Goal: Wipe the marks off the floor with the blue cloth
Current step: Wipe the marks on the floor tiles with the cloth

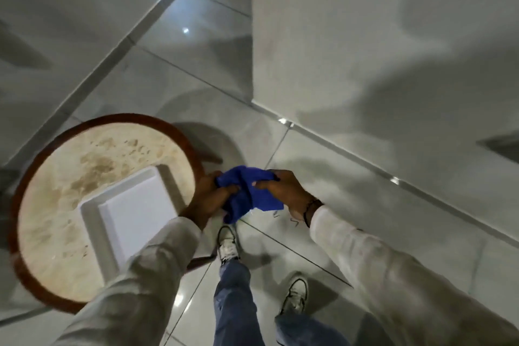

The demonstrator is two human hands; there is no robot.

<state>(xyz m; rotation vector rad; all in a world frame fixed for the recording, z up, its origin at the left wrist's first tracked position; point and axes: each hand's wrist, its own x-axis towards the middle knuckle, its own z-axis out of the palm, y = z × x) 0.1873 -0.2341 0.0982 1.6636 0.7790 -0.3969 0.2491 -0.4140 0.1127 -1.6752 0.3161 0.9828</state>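
Note:
I stand over a pale tiled floor and hold a crumpled blue cloth in front of me, well above the tiles. My left hand grips its left side and my right hand grips its right side, with the cloth bunched between them. Thin dark scribble marks show on the tile just below my right wrist, partly hidden by the cloth and the wrist.
A round table with a wooden rim and stained beige top stands at my left, carrying a white square tray. White walls rise ahead and to the right. My two sneakers stand on the tiles below.

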